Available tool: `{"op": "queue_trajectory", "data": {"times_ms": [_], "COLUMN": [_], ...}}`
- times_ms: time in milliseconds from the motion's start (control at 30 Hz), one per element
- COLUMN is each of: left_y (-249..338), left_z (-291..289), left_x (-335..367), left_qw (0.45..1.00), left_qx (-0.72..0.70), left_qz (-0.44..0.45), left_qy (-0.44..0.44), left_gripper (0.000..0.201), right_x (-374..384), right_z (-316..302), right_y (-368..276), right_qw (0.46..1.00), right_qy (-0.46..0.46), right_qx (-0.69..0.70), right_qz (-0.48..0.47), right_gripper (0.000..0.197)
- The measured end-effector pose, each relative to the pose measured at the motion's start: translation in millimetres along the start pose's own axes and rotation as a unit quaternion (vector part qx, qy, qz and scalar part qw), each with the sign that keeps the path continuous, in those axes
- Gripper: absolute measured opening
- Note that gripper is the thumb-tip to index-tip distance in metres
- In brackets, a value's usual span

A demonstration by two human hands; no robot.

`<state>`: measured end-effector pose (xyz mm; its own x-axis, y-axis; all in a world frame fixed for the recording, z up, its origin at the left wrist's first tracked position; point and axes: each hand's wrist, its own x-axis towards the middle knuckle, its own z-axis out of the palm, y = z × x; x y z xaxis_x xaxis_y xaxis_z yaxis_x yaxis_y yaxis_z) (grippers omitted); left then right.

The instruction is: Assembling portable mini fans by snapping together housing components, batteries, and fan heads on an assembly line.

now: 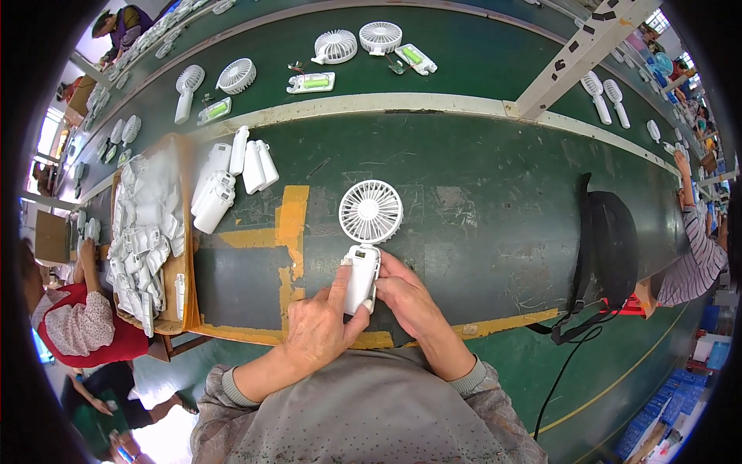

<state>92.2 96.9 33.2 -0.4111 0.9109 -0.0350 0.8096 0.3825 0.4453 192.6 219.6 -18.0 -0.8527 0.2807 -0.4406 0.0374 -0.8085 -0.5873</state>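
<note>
A white handheld fan (pixel 360 286) lies on the dark green tabletop in front of me, its round grille pointing away and its handle toward me. My left hand (pixel 318 325) grips the handle from the left, with the index finger along its upper edge and the thumb near the bottom end. From the right, my right hand (pixel 410 300) holds the handle's other side, its fingers partly hidden. A small dark opening shows near the top of the handle. Several loose white handle covers (pixel 212 203) lie in a group to the left.
A cardboard box (pixel 190 286) full of white plastic parts stands at the left. Beyond a pale rail (pixel 309 109), a green belt (pixel 456 58) carries fans and parts with green batteries. A black bag (pixel 610 240) lies at right. People sit on both sides.
</note>
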Motion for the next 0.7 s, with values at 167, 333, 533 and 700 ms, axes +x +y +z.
{"op": "queue_trajectory", "data": {"times_ms": [167, 333, 533, 700], "left_y": [-1, -2, -8, -10], "left_z": [4, 7, 13, 19], "left_x": [-1, -1, -3, -4], "left_qw": [1.000, 0.999, 0.998, 0.998], "left_qx": [0.020, 0.013, 0.014, 0.027], "left_qz": [0.011, 0.038, 0.053, 0.064], "left_qy": [-0.003, 0.000, 0.002, -0.001], "left_gripper": [0.064, 0.066, 0.069, 0.072], "right_x": [1, -1, -6, -4], "right_z": [-2, 0, 10, 17], "right_y": [3, 3, 0, 6], "right_qw": [1.000, 0.999, 0.997, 0.993], "right_qy": [-0.012, -0.017, -0.011, 0.045], "right_qx": [-0.018, -0.045, -0.066, -0.086], "right_qz": [-0.005, -0.016, -0.028, -0.068], "right_gripper": [0.060, 0.063, 0.059, 0.044]}}
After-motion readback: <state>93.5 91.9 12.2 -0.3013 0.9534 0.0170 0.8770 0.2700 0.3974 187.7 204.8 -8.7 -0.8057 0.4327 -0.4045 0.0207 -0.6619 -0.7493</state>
